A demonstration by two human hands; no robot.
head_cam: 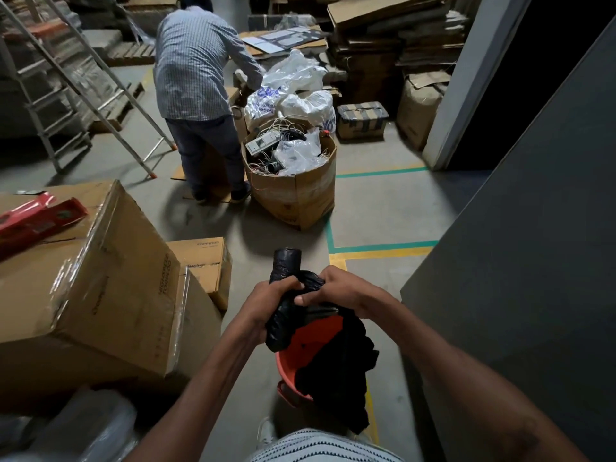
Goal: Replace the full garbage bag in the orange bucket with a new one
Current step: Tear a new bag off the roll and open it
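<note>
Both hands meet just above the bucket point(308, 340), which stands on the floor point(253, 388) close in front of the person. The left hand point(275, 296) is curled round a roll point(287, 261) of black bags, whose long axis points away from the person, its free end sticking out past the fingers. The right hand point(338, 291), touching the left, pinches loose black plastic at the roll's near end. From there a bag point(340, 371) hangs straight down over the bucket's right rim; the left inside shows bare orange. The bucket lies directly below both hands, so tearing off and lowering looks like the next step.
</note>
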